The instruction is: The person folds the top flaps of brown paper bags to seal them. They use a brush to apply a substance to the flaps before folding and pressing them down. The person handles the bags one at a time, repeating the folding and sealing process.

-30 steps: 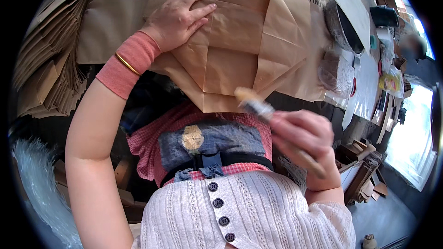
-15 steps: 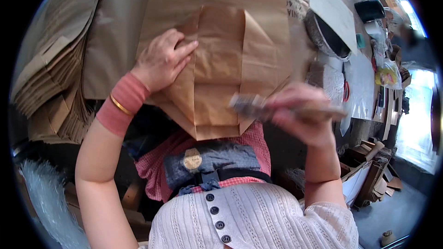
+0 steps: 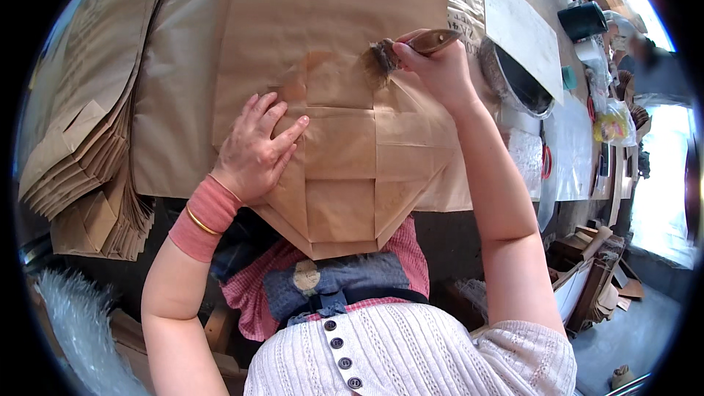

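Resting the left hand [image 3: 258,148], fingers slightly spread, on the left side of a folded brown kraft-paper bag [image 3: 339,158] straight ahead, and gripping a wooden-handled paintbrush [image 3: 438,40] between thumb and fingers of the right hand [image 3: 434,67] — dark bristles [image 3: 378,64] at the upper right of the bag's folded end. Flanked farther out by a fanned stack of brown paper bags [image 3: 82,154] on the left and a grey bowl [image 3: 496,82] on the right — tucked partly under a white board [image 3: 519,33].
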Demonstrator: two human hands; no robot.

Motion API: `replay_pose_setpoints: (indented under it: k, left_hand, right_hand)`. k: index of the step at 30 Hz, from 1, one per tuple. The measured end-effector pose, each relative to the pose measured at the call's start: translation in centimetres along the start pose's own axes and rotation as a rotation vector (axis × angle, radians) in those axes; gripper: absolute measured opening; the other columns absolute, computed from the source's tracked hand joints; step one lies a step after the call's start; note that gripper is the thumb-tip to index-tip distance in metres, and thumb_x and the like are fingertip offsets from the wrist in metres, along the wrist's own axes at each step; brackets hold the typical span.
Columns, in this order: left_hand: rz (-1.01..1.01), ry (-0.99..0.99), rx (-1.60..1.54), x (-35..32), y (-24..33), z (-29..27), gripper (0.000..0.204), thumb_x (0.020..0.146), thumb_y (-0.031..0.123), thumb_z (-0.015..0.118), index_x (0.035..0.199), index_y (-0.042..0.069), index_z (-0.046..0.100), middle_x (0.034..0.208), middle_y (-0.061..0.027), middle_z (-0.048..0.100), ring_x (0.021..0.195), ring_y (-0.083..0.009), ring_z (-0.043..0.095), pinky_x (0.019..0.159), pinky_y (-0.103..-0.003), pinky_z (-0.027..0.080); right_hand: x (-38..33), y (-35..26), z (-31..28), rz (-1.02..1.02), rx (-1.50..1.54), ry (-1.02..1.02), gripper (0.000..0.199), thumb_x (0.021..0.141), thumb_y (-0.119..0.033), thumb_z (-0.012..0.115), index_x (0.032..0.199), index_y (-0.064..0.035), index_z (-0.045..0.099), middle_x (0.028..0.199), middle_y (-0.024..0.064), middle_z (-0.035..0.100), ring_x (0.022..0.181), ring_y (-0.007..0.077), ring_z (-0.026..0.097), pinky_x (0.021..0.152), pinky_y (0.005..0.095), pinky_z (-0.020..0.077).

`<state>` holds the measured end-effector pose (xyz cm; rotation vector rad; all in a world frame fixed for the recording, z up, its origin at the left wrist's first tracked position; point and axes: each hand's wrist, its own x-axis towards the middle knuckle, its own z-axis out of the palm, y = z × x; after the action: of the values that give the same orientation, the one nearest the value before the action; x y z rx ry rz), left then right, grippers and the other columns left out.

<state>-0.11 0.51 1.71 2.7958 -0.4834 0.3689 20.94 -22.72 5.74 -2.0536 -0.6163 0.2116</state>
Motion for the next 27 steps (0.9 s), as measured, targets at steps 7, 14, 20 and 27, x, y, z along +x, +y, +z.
replay_pose_setpoints:
  k: [7, 14, 20, 27]
  left_hand:
    - [-0.171, 0.118, -0.243, -0.1, 0.4, -0.3, 0.039, 0.078, 0.017, 0.073, 0.109, -0.001, 0.058, 0.12, -0.0207, 0.053, 0.12, -0.0401, 0.05, 0.101, -0.047, 0.043]
    - [-0.134, 0.145, -0.148, -0.3, 0.1, 0.5, 0.036, 0.079, 0.023, 0.072, 0.103, 0.0, 0.057, 0.117, -0.0203, 0.053, 0.12, -0.0422, 0.049, 0.1, -0.048, 0.043]
    - [-0.129, 0.177, -0.129, -0.9, 0.0, 0.9, 0.036, 0.078, 0.023, 0.072, 0.102, 0.0, 0.057, 0.116, -0.0195, 0.053, 0.12, -0.0419, 0.049, 0.1, -0.049, 0.043]
    - [-0.113, 0.162, -0.16, -0.2, -0.3, 0.7, 0.031, 0.079, 0.023, 0.071, 0.099, 0.003, 0.059, 0.114, -0.0213, 0.054, 0.116, -0.0413, 0.05, 0.105, -0.049, 0.04]
  right_hand:
    - [-3.5, -4.6, 7.9, -0.109, 0.379, -0.14, 0.01, 0.084, -0.008, 0.072, 0.086, 0.0022, 0.07, 0.077, 0.0041, 0.069, 0.064, 0.0095, 0.061, 0.057, 0.0267, 0.0494]
    - [1.0, -5.3, 7.9, 0.039, -0.107, -0.037, 0.021, 0.079, -0.017, 0.07, 0.075, 0.0034, 0.068, 0.062, 0.0129, 0.065, 0.06, 0.014, 0.064, 0.06, 0.0318, 0.052]
    - [-1.4, -9.5, 5.3, -0.053, 0.108, 0.168, 0.016, 0.079, -0.013, 0.071, 0.079, 0.0027, 0.07, 0.068, 0.0112, 0.07, 0.062, 0.0153, 0.067, 0.059, 0.03, 0.0528]
    - [0.5, -5.9, 8.6, -0.152, -0.244, 0.036, 0.02, 0.079, -0.015, 0.072, 0.073, 0.0026, 0.065, 0.064, 0.0165, 0.064, 0.057, 0.0256, 0.063, 0.059, 0.035, 0.0512]
